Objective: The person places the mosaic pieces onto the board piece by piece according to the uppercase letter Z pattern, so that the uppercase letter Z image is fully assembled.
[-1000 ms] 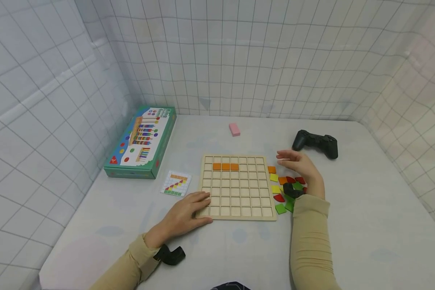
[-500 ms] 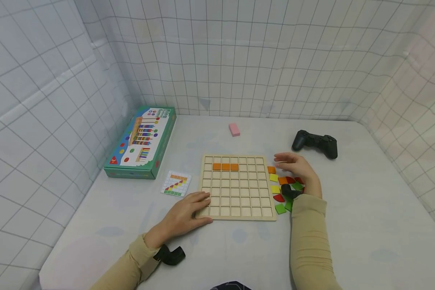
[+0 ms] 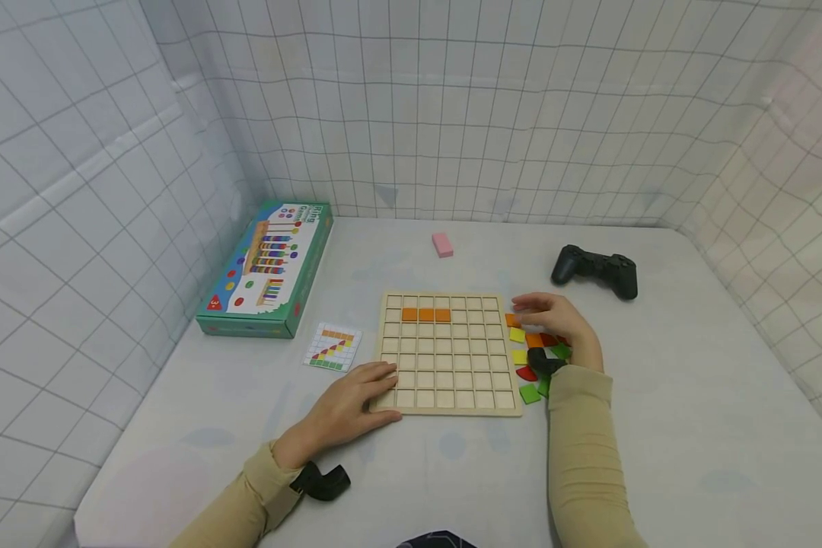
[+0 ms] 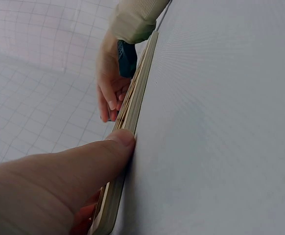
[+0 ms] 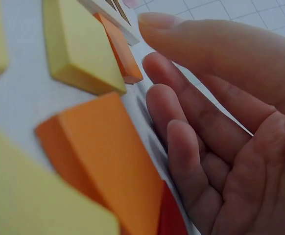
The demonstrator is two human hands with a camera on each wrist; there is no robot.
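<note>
A light wooden grid board point(image 3: 452, 365) lies in the middle of the table, three orange square tiles point(image 3: 426, 315) set along its second row from the back. My left hand point(image 3: 349, 403) rests at the board's near left corner, thumb against the front edge, fingers over the left side. Right of the board, my right hand point(image 3: 555, 313) hovers with loosely bent fingers and nothing between them. Its fingertips are close to an orange tile point(image 5: 120, 49) by the board's edge. Nearby in the right wrist view lie a yellow tile point(image 5: 83, 46), another orange tile point(image 5: 103, 152) and a red piece point(image 5: 171, 210).
A pattern card point(image 3: 333, 347) lies left of the board. Green tiles point(image 3: 530, 393) and more loose pieces are partly hidden under the right wrist. Farther out are a boxed game point(image 3: 267, 266), a pink block point(image 3: 442, 244) and a black game controller point(image 3: 596, 271).
My right hand has moved a little left and nearer to me, lowering toward the orange tile beside the board. My left hand has stayed in place.
</note>
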